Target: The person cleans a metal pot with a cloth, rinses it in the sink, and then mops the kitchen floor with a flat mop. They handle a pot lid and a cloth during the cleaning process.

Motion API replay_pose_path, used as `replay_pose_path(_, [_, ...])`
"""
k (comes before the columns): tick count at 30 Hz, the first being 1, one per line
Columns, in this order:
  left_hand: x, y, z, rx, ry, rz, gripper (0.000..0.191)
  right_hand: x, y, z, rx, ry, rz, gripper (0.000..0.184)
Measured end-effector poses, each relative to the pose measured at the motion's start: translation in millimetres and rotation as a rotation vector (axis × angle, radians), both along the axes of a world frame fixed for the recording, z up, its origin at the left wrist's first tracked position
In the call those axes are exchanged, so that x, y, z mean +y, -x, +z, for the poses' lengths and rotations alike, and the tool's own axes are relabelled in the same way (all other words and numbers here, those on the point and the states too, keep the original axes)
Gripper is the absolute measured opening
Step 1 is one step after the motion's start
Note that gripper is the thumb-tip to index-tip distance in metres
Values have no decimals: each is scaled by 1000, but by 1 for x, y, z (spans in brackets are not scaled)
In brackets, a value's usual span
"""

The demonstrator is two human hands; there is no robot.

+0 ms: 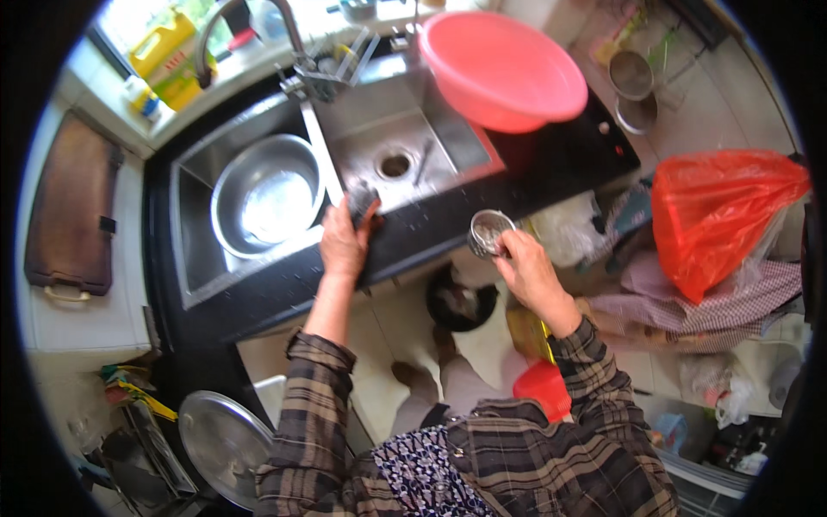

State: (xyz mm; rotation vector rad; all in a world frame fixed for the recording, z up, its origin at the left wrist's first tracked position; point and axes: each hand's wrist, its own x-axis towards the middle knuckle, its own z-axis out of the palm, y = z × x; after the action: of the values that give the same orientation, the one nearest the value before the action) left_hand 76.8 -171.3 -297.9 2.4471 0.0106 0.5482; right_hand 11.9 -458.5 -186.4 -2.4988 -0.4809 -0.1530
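My left hand grips a dark grey scrubber or cloth at the front edge of the sink, near the divider between the basins. My right hand holds a small metal strainer cup by its rim, in front of the counter; some pale bits lie inside it. A round steel bowl rests in the left basin. In the right basin the drain hole is uncovered, with a thin dark object beside it.
A pink plastic basin stands at the sink's back right. The curved faucet rises behind the divider, beside a wire rack. Below the counter is a black waste bin. A red plastic bag hangs at the right.
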Motion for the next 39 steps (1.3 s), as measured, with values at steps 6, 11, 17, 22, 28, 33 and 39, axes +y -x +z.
replay_pose_path(6, [-11, -7, -9, -143, -166, 39, 56, -41, 28, -24, 135, -38, -1, 18])
replay_pose_path(11, [-11, -3, -2, -23, 49, 55, 47, -73, 44, -59, 306, -172, 39, 17])
replay_pose_path(17, [-94, 90, 32, -119, 666, 43, 35, -98, 55, -122, 551, -308, 72, 17])
replay_pose_path(22, [-151, 194, -44, 283, 912, 92, 38, -103, 71, -189, 602, -284, 177, 18])
replay_pose_path(28, [-171, 272, -161, 634, 1079, 402, 22, -94, 67, -283, 871, -366, 261, 17])
replay_pose_path(33, [-174, 295, -225, 752, 1093, 317, 32, -112, 51, -515, 1179, -846, -332, 27])
replay_pose_path(39, [-174, 309, -253, 846, 1098, 268, 42, -87, 63, -503, 1227, -1310, -389, 31])
